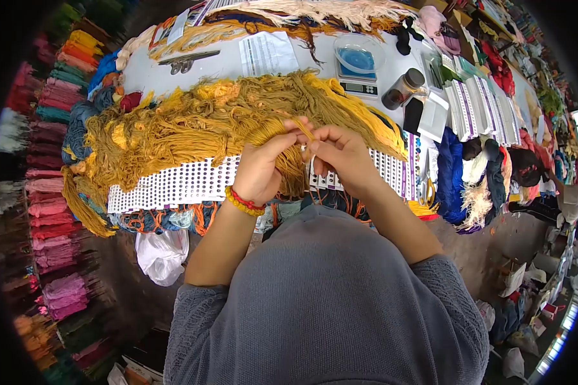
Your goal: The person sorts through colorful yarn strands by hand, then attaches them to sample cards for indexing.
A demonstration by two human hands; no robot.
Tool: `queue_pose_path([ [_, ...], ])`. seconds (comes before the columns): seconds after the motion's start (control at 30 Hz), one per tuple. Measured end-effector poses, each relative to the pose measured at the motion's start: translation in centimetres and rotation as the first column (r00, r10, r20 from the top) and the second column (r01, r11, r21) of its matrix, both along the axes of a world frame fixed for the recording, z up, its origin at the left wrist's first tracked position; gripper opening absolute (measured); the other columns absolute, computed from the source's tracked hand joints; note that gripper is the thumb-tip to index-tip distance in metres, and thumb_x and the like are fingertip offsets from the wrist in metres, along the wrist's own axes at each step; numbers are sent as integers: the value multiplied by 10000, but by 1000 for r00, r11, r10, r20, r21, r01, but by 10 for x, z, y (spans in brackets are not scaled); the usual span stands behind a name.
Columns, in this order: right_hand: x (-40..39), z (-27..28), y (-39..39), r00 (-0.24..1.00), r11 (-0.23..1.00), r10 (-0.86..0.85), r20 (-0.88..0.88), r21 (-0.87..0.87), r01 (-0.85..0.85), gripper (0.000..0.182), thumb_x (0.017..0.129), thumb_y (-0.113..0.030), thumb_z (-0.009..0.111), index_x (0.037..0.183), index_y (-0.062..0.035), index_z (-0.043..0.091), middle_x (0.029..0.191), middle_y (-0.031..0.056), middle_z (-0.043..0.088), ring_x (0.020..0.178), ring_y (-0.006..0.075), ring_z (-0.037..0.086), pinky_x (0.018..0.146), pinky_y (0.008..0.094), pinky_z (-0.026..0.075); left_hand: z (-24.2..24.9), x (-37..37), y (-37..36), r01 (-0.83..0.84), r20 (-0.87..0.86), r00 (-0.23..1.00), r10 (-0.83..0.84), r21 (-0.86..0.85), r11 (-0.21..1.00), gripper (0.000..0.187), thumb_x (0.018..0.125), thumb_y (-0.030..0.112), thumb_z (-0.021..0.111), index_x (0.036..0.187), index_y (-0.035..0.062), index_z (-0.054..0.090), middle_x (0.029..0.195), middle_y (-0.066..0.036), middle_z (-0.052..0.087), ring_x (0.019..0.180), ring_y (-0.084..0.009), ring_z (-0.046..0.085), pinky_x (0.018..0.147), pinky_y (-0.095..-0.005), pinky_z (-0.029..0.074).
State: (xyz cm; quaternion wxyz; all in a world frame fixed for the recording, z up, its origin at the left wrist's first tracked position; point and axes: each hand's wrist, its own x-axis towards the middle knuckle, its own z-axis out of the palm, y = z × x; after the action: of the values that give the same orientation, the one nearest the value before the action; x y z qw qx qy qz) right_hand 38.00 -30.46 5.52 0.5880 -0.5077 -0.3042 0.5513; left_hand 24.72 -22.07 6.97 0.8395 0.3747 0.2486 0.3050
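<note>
My left hand (pixel 262 168), with red and yellow bands at its wrist, is closed on a bundle of mustard-yellow thread (pixel 263 132). Close beside it, my right hand (pixel 341 156) pinches a thin part of the same yellow thread, its fingertips near those of the left. Under and behind both hands lies a large heap of olive and golden yarn (pixel 167 128). White cards with rows of dark holes (pixel 173 185) run along the table's front edge below the heap.
Behind the heap are metal clips (pixel 187 61), a paper sheet (pixel 268 54), and a scale (pixel 358 88) bearing a blue dish. A dark jar (pixel 403 88) and stacked cards (pixel 478 106) stand right. Blue skeins (pixel 450 176) hang at the edge. Pink skeins (pixel 51 208) line the left.
</note>
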Motion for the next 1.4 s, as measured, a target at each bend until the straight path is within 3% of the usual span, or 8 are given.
queue_pose_path([
  [0.1, -1, -3, -2, 993, 998, 61, -103, -2, -62, 123, 829, -141, 549, 862, -23, 550, 738, 32, 576, 558, 62, 507, 500, 180, 393, 5, 1, 0, 29, -39, 999, -28, 32, 999, 326, 813, 43, 501, 1133, -12, 481, 964, -86, 573, 837, -148, 541, 751, -286, 443],
  [0.23, -4, -5, -4, 1000, 1000, 19, 11, -1, -19, 114, 817, -111, 556, 867, -9, 544, 726, 17, 571, 569, 59, 527, 488, 189, 424, 5, 2, 0, 29, -20, 999, -28, 66, 997, 441, 791, 5, 559, 1206, -3, 412, 920, -73, 570, 815, -129, 543, 732, -252, 452],
  [0.4, -5, -1, -5, 998, 1000, 3, 69, 3, -3, 113, 819, -106, 554, 865, -4, 538, 724, 16, 562, 587, 65, 535, 509, 192, 432, -5, 4, -3, 18, -63, 998, 0, 282, 959, 552, 769, -13, 584, 1267, 0, 347, 897, -60, 563, 836, -112, 520, 750, -239, 416],
  [0.8, -7, -7, -5, 995, 999, -13, 101, 46, 8, 97, 829, -101, 523, 851, -7, 516, 702, 13, 541, 562, 67, 529, 503, 191, 425, -1, 4, -3, -1, -56, 998, 11, 176, 984, 494, 784, 0, 567, 1237, -6, 373, 844, -44, 560, 778, -114, 526, 720, -242, 420],
  [0.93, -7, -11, -5, 999, 998, -45, 26, 33, 44, 92, 834, -93, 489, 868, -10, 505, 686, 21, 542, 558, 72, 535, 489, 194, 419, -2, 4, -1, 16, -34, 999, -12, 132, 991, 485, 784, -4, 564, 1232, -6, 378, 840, -49, 562, 774, -118, 530, 720, -243, 422],
  [1.03, -8, -13, -5, 998, 998, -57, 14, 32, 56, 94, 837, -98, 479, 868, -12, 502, 668, 25, 541, 545, 73, 532, 480, 196, 415, -1, 6, -2, -20, -37, 999, 25, 115, 993, 490, 777, -30, 568, 1230, -13, 383, 792, -18, 534, 712, -91, 524, 648, -206, 433],
  [1.3, -9, -11, -2, 998, 998, -64, 21, 14, 63, 113, 836, -125, 530, 857, -15, 531, 644, 3, 541, 505, 45, 483, 452, 179, 393, -5, 8, -5, -45, -90, 993, 73, 284, 958, 437, 758, -60, 573, 1166, -16, 424, 1031, -74, 538, 806, -96, 507, 722, -224, 444],
  [1.4, -10, -13, -2, 996, 993, -91, -9, 69, 91, 111, 828, -119, 553, 855, -11, 541, 644, -4, 540, 497, 31, 469, 428, 173, 376, -2, 8, -5, -52, -38, 998, 58, 157, 986, 381, 755, -66, 557, 1116, -1, 454, 1107, -81, 511, 860, -102, 497, 734, -242, 454],
])
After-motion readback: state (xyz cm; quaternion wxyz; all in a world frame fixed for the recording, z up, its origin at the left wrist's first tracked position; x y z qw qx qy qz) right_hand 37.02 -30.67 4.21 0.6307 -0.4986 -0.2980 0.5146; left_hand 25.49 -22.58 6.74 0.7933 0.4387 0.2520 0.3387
